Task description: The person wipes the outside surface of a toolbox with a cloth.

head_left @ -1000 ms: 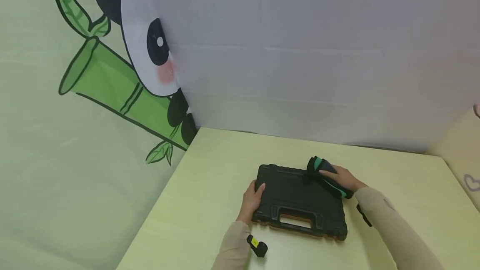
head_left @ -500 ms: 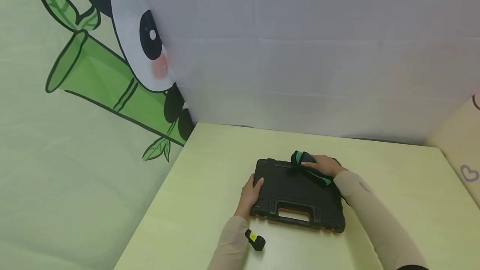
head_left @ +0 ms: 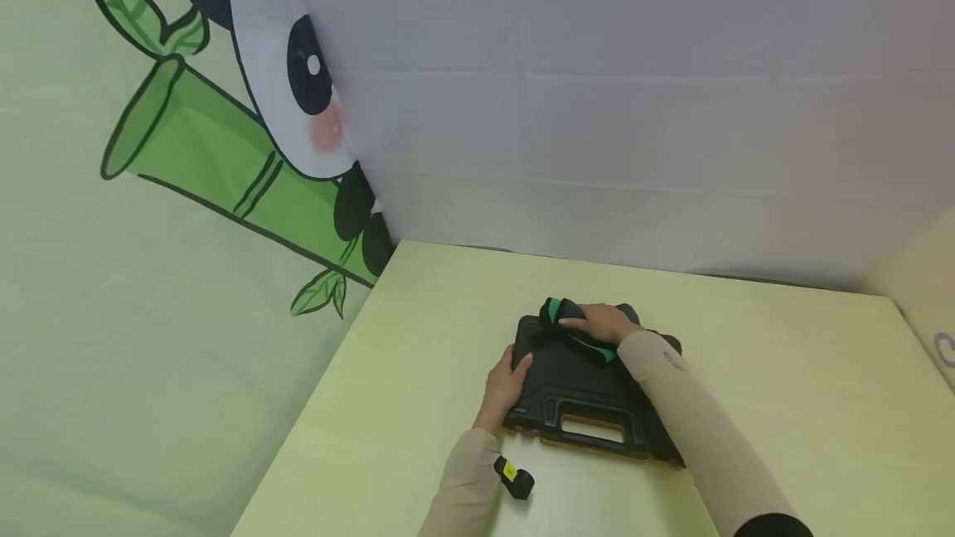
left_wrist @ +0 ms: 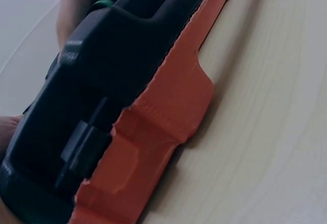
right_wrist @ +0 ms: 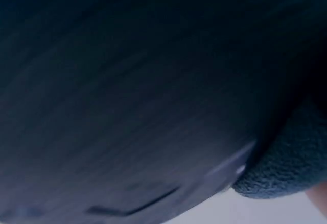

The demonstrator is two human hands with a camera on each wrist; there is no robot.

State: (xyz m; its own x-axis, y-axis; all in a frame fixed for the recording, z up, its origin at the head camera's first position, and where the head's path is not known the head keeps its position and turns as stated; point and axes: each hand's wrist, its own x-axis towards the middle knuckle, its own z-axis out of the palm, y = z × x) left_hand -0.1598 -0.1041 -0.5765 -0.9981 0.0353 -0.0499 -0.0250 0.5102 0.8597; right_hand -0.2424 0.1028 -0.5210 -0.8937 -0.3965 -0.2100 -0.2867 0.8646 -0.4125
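A black plastic carrying case [head_left: 567,384] with a built-in handle lies flat, handle side towards me. Its orange lower half [left_wrist: 173,96] shows in the left wrist view. My left hand [head_left: 503,388] holds the case's left edge, thumb on top. On the upper left of the lid my right hand [head_left: 603,321] grips a bunched dark cloth [head_left: 554,313] with green stripes. Fuzzy fabric of this cloth [right_wrist: 281,157] fills the right edge of the right wrist view, beside the blurred dark lid. My right forearm covers the right part of the case.
The case rests on a pale yellow table [head_left: 418,338]. Behind it stands a white sheet wall [head_left: 634,147], and on the left a green backdrop [head_left: 112,338] with a panda and bamboo print. A small black device [head_left: 515,479] with a yellow label sits by my left wrist.
My right hand has slid the cloth leftward across the lid, from its right side to its upper left. My left hand stays on the left edge. The head view has shifted slightly.
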